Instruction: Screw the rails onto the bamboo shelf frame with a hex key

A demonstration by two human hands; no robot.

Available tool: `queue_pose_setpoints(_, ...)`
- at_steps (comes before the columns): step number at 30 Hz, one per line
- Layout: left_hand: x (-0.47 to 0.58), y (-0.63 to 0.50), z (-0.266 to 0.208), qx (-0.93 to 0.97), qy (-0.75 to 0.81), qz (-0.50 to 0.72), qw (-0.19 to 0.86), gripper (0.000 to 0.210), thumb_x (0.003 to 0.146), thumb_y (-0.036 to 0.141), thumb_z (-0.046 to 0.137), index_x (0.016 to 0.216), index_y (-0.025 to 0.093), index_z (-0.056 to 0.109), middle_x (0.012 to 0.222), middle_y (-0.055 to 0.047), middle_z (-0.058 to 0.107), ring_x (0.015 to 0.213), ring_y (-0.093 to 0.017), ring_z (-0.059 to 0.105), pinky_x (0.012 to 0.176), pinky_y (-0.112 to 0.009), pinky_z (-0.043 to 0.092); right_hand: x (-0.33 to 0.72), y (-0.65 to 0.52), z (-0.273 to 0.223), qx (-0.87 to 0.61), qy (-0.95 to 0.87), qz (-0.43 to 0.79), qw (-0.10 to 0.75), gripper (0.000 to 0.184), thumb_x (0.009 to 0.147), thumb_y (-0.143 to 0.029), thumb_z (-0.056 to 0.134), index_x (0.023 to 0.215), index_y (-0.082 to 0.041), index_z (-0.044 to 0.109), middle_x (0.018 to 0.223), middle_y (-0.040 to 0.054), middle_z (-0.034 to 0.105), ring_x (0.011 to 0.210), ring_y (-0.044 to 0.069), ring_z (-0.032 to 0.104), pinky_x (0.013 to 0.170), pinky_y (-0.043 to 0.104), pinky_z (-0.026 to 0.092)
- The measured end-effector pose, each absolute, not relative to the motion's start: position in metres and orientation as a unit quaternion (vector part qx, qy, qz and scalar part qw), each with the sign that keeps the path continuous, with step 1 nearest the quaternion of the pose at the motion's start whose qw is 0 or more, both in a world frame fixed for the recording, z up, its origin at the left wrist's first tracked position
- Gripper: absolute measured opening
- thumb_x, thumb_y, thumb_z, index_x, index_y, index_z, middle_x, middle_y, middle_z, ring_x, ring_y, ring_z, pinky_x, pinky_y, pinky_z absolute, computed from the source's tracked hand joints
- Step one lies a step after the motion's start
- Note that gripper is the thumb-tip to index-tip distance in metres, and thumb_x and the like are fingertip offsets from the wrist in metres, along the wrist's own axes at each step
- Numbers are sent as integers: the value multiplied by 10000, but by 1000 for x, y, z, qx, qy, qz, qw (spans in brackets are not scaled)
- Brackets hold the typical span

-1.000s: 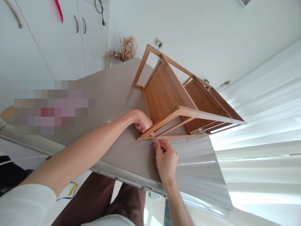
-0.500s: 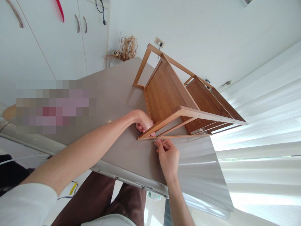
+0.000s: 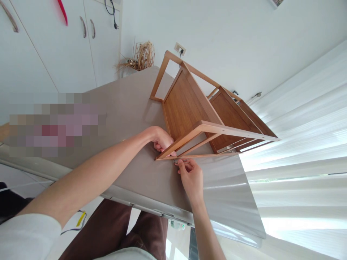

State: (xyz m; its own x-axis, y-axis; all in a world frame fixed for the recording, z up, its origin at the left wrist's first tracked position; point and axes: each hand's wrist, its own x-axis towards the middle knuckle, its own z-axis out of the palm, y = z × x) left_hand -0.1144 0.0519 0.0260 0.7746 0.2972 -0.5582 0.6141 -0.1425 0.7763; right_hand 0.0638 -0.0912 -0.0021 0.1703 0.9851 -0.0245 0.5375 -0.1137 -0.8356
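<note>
A wooden shelf rack (image 3: 189,97) with brown panels lies tilted on its side on the grey table (image 3: 130,104). Reaching inside the near end of its frame, my left hand (image 3: 162,141) is closed with its fingertips at the bottom rail, partly hidden by the slanted bar. Just outside that same rail, my right hand (image 3: 191,177) pinches a thin, bent metal hex key (image 3: 187,162). The key's short end meets the rail close to my left fingertips; the exact contact point is too small to make out.
Dried plants (image 3: 143,57) stand beyond the far table edge, near a wall socket (image 3: 180,49). White curtains (image 3: 300,162) hang on the right, and white cabinets (image 3: 54,47) line the left. A blurred-out patch (image 3: 56,126) covers the table's left end.
The whole view has shifted slightly, so everything appears a little further left. Both hands keep their places at the rail, with the hex key still in my right fingers.
</note>
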Motion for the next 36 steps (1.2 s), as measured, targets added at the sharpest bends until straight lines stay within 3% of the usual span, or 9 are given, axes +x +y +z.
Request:
queue_pose_setpoints(5, -114, 54, 24, 743, 303, -139, 580, 507, 718, 593, 738, 552, 192, 475, 471, 50, 358, 398, -65, 266, 389, -218, 184, 67, -93, 2, -672, -600, 274, 335, 439, 977, -581, 480, 911, -208, 702, 797, 51, 751, 627, 174, 650, 609, 268, 491)
queue_pose_setpoints(19, -115, 55, 24, 733, 302, -140, 593, 434, 769, 553, 712, 591, 183, 571, 445, 35, 395, 381, -77, 283, 374, -225, 188, 75, -87, -5, -666, -557, 339, 363, 442, 912, -623, 571, 928, -198, 691, 863, 76, 782, 645, 184, 676, 598, 272, 500)
queue_pose_setpoints(22, -115, 56, 22, 736, 308, -141, 586, 449, 743, 568, 731, 578, 185, 568, 437, 38, 381, 381, -79, 284, 368, -223, 182, 76, -87, -4, -666, -543, 349, 374, 465, 874, -656, 619, 992, -207, 653, 837, 73, 785, 611, 183, 675, 581, 269, 495)
queue_pose_setpoints(32, -114, 56, 23, 741, 302, -141, 584, 456, 707, 587, 742, 582, 181, 577, 425, 46, 367, 376, -80, 297, 368, -211, 197, 84, -77, -2, -658, -552, 389, 334, 472, 855, -647, 621, 886, -180, 684, 814, 79, 784, 555, 157, 624, 574, 267, 464)
queue_pose_setpoints(36, -115, 55, 23, 733, 303, -137, 594, 504, 637, 612, 796, 546, 176, 559, 424, 42, 376, 380, -74, 294, 370, -206, 189, 88, -75, -5, -640, -559, 406, 335, 493, 856, -646, 627, 884, -161, 711, 736, 69, 769, 525, 147, 588, 497, 240, 383)
